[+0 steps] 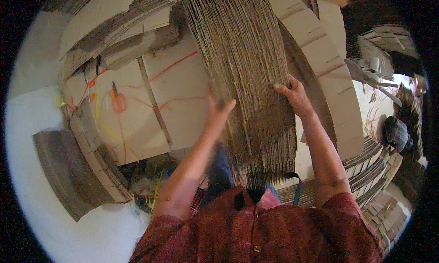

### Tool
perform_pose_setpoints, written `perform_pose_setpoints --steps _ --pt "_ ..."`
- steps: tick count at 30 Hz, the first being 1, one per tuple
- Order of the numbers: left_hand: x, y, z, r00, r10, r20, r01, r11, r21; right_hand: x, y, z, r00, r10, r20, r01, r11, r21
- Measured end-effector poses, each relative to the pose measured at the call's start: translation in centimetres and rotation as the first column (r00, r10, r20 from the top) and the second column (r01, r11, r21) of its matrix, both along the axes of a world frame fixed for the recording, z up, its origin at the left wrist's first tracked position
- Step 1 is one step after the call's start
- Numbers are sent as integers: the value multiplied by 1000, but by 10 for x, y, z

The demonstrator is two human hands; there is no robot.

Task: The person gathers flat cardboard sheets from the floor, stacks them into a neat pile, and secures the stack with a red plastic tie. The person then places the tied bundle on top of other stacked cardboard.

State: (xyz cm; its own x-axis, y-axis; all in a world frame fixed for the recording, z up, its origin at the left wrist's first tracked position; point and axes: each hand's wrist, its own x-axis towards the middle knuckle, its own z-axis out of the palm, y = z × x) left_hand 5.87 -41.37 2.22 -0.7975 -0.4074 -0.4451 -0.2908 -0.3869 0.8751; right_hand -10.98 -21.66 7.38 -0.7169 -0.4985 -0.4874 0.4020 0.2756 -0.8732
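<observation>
Cardboard stack between your hands: right hand grips right edge; left hand at left edge, blurred, grip unclear.

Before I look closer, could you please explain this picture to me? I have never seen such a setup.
There is no machine here, only a person's two bare hands. A wide camera worn on the person's head looks down, so straight edges bend near the rim. In the middle is a thick stack of cardboard, seen edge-on. The right hand holds one side, its thumb over the edges. The left hand is at the other side, too blurred to judge its grip. On the flat cardboard sheet to the left lie red cord and what look like orange-handled scissors.
</observation>
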Motion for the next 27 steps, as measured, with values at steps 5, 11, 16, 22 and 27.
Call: perform_pose_setpoints --steps 5,11,16,22,27 --pt "-24 -18 51 992 20 125 -10 996 -84 -14 -19 7 996 -86 10 86 996 -31" --pt "-52 -60 -15 996 -78 39 86 946 -313 -38 -54 -43 994 28 -106 3 960 281" --pt "-50 -61 -29 974 -22 224 105 925 -365 -32 -51 -36 980 40 -195 -3 982 186" --pt "-55 -55 -14 977 -30 211 149 804 -576 -49 -33 -91 920 106 -378 37 935 353" --pt "-55 -63 -14 965 -15 261 179 766 -617 -46 -46 -40 984 106 -146 -32 898 439"
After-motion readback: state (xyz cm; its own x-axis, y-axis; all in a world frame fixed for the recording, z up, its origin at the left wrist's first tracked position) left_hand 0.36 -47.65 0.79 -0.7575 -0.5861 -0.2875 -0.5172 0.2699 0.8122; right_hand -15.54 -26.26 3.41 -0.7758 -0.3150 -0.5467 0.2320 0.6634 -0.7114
